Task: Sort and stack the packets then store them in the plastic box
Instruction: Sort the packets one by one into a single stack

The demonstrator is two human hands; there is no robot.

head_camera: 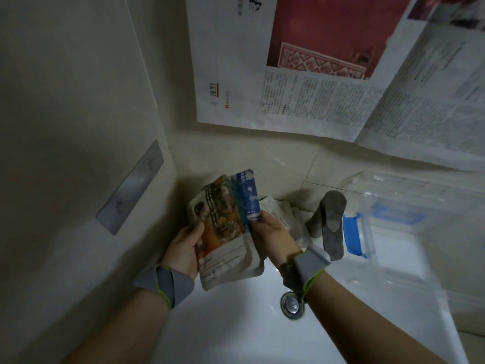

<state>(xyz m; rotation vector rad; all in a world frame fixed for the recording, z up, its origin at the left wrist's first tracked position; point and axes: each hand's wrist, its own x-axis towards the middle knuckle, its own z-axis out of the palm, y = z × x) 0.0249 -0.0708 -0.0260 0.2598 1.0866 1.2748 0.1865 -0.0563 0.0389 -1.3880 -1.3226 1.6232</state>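
Over the sink's back left corner I hold a stack of flat packets [223, 232] upright between both hands. The front packet is orange and white with a printed picture; a blue packet [248, 198] stands behind it. My left hand [185, 248] grips the stack's left edge, thumb on the front. My right hand [273, 232] holds the right edge at the blue packet. More pale packets [282, 214] lie on the ledge behind my right hand. The clear plastic box [409, 206] with blue latches stands at the right.
A white sink [236, 324] with a metal drain [291, 306] lies below my hands. A grey tap [328, 222] stands between the packets and the box. Newspaper sheets [315, 88] cover the wall behind. A metal hook strip [131, 190] is fixed on the left wall.
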